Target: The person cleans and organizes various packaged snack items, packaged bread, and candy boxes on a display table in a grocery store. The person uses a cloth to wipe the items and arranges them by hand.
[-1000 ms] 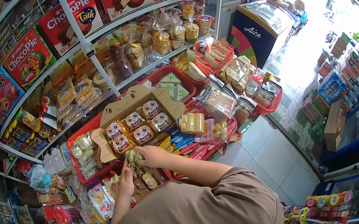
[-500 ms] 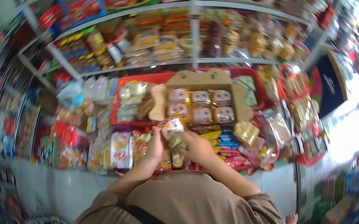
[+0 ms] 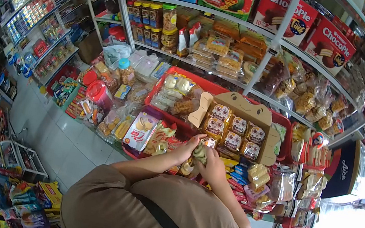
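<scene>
Just in front of my belly, my left hand (image 3: 190,149) and my right hand (image 3: 214,167) are closed together around a small crumpled greenish packet (image 3: 199,153). Fingers cover much of it, and I cannot tell what is inside. A wrapped cake with a cartoon face (image 3: 209,142) peeks out at its top, between my fingertips. Right beyond my hands stands an open cardboard box (image 3: 253,107) with a face on its raised flap. Several wrapped cakes with big-eyed cartoon faces (image 3: 233,141) fill it in rows.
A red tray (image 3: 151,94) around the box holds clear bags of snacks. Blue and red sachets (image 3: 239,173) lie right of my hands, a white snack box (image 3: 140,131) left. Jars (image 3: 155,14) and ChocoPie boxes (image 3: 282,13) line the shelves behind. A red-lidded tub (image 3: 99,92) stands farther left.
The view has swung left, so box and hands appear farther right and show sharper. Both hands remain around the greenish packet, and the cartoon-face cake shows less between them.
</scene>
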Available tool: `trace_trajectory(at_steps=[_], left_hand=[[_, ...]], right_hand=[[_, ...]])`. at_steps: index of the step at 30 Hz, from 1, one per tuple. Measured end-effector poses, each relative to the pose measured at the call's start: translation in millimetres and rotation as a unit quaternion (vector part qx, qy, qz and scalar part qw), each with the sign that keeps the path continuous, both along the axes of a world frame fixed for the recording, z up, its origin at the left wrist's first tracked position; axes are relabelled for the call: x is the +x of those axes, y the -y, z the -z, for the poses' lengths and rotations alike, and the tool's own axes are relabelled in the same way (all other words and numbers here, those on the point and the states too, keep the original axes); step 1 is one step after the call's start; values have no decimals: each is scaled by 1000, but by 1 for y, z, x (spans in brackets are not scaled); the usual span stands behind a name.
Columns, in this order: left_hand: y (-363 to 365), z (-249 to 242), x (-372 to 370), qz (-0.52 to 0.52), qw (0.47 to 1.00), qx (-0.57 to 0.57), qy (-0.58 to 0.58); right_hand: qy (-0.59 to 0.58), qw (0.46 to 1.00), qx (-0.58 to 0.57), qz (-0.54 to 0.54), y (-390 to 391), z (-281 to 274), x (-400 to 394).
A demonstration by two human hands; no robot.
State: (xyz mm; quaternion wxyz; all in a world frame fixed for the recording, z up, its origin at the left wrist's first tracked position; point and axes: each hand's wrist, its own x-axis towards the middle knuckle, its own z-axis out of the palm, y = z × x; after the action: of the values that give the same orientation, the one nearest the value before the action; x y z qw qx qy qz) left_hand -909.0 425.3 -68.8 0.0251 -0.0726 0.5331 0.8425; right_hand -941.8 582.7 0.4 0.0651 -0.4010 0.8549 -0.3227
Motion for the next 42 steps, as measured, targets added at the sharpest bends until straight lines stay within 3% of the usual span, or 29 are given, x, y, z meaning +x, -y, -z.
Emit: trace_trajectory(at_steps=[3, 7, 9, 11, 15, 16, 20, 21, 22, 25, 26, 27, 29, 30, 31, 32, 34, 35, 36, 39, 40, 41, 42], left_hand=[[1, -38, 8, -3, 999, 6, -36], [10, -39, 14, 19, 999, 39, -30], [11, -26, 15, -9, 997, -71, -24], [11, -15, 19, -32, 992, -117, 14], [8, -13, 31, -109, 993, 12, 38], [10, -11, 31, -141, 989, -30, 33], [29, -24, 33, -197, 967, 155, 51], [36, -37, 38, -149, 970, 181, 58], [40, -46, 42, -122, 970, 199, 69], [39, -41, 41, -30, 980, 182, 79], [31, -40, 39, -26, 987, 142, 64], [29, -39, 41, -25, 981, 173, 79], [24, -45, 44, 12, 973, 215, 88], [22, -48, 46, 32, 967, 236, 93], [18, -48, 47, 55, 960, 257, 99], [17, -43, 48, 57, 950, 289, 100], [15, -29, 46, 65, 953, 283, 86], [15, -23, 46, 70, 954, 280, 80], [12, -51, 53, 65, 972, 217, 62], [14, -29, 43, 62, 996, 65, 1], [16, -27, 40, 41, 999, -6, -9], [20, -19, 36, -3, 994, -102, -48], [22, -19, 35, -37, 993, -107, -32]], right_hand=[[17, 994, -35, 104, -1, 17, -15], [71, 983, -55, 160, -1, 12, -23], [-41, 996, -58, 50, 7, 11, -14], [-1, 999, 10, -43, 16, 5, 1], [-9, 993, 44, -107, 12, 8, 0], [22, 994, 63, -87, 9, 5, -1], [8, 997, -55, 61, -4, 39, -21], [5, 993, -76, 89, -5, 41, -25], [90, 989, -79, 91, -6, 46, -30], [327, 925, -189, 34, 0, 68, -29], [405, 887, -221, -10, -1, 78, -26], [479, 826, -296, -25, 3, 70, -16], [528, 790, -308, -54, 10, 52, -4], [470, 822, -296, -128, 16, 48, -1], [469, 810, -321, -146, 18, 50, 1], [616, 691, -356, -127, 21, 52, -5], [659, 656, -354, -98, 25, 66, -12], [567, 752, -323, -92, 24, 79, -11], [464, 833, -288, -86, 24, 83, -9], [369, 892, -225, -133, 17, 81, -17], [417, 872, -227, -119, 17, 55, -11], [291, 927, -169, -167, 17, 49, -20], [331, 917, -182, -126, 14, 49, -25]])
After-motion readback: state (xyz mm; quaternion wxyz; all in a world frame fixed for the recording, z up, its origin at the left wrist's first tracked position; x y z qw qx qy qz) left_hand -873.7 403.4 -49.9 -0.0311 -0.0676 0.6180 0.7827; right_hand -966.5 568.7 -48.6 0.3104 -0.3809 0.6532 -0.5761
